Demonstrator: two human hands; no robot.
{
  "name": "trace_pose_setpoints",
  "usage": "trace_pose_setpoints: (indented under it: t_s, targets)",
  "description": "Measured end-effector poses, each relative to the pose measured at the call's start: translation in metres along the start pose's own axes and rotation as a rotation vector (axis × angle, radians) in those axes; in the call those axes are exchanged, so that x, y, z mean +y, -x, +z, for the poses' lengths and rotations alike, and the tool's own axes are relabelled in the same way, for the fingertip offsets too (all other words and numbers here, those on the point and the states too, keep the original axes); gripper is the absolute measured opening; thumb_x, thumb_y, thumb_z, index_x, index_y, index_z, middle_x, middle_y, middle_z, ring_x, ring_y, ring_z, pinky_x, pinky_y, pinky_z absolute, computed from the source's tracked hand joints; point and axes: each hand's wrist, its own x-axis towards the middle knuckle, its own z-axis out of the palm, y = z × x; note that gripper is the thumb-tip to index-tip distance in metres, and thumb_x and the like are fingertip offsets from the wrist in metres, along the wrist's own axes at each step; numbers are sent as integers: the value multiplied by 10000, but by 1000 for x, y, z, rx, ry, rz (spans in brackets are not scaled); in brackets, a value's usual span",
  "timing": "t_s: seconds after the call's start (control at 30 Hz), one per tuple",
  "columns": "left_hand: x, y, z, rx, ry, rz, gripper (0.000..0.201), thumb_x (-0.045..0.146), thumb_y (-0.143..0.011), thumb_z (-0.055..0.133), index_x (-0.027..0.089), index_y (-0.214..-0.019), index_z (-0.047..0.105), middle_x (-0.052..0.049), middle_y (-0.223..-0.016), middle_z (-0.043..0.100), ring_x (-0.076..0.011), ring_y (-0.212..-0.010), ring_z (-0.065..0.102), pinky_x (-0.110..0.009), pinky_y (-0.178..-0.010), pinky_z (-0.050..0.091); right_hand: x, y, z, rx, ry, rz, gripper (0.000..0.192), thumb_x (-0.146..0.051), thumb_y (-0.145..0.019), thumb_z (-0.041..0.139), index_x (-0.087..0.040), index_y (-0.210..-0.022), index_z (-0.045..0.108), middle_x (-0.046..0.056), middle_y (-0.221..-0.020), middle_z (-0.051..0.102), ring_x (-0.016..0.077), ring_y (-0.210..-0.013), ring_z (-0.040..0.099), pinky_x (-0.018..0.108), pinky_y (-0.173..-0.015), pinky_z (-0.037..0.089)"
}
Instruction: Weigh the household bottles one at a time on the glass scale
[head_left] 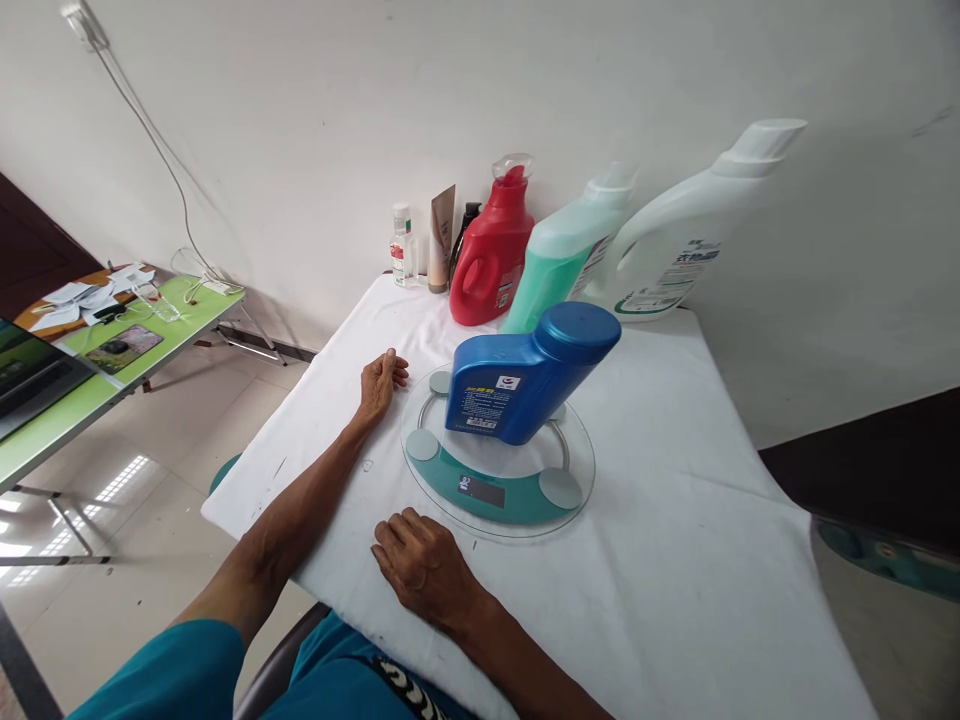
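A blue bottle [525,385] stands on the round glass scale [499,490], with both hands off it.

The weighing step looks to be in hand, and a next move would call for reading the little dark screen [481,490]. The bottle's long side goes up and tips right, cap to the top right. The left hand [380,382] lies beside the scale, fingers curled loosely, holding nothing. The right hand [420,562] lies flat on the white cloth [675,560], fingers together, empty.

— What stands by the wall?
— A red jug [491,262], a green jug [564,262], a big white jug [679,245] and some small bottles [403,248].
— And to the side?
— A green table [112,370] with papers [79,298] and a laptop [26,375].
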Motion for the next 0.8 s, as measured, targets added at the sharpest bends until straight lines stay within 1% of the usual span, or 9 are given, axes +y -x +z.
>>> trace_pose_setpoints:
  t_s: [0.13, 0.43, 0.8]
  targets:
    - [0, 0, 0, -8, -7, 1, 695, 801, -908, 480, 155, -767, 692, -70, -674, 668, -157, -571, 610, -304, -579, 468, 0, 0, 0, -4, 6, 0, 166, -92, -952, 534, -188, -818, 554, 16, -745, 568, 187, -698, 498, 346, -581, 282]
    - [-1, 0, 0, -5, -13, 9, 692, 802, -901, 487, 155, -773, 699, -71, -678, 674, -160, -578, 617, -303, -582, 473, 1, 1, 0, -34, -3, 9, 142, -112, -960, 539, -198, -848, 548, 17, -774, 588, 188, -717, 515, 348, -588, 310]
    - [1, 1, 1, -7, 14, 6, 686, 813, -876, 515, 161, -755, 690, -65, -660, 659, -159, -570, 606, -306, -582, 487, 0, 1, 0, -17, 3, 4, 160, -104, -959, 532, -194, -829, 551, 16, -764, 575, 190, -711, 507, 355, -582, 304]
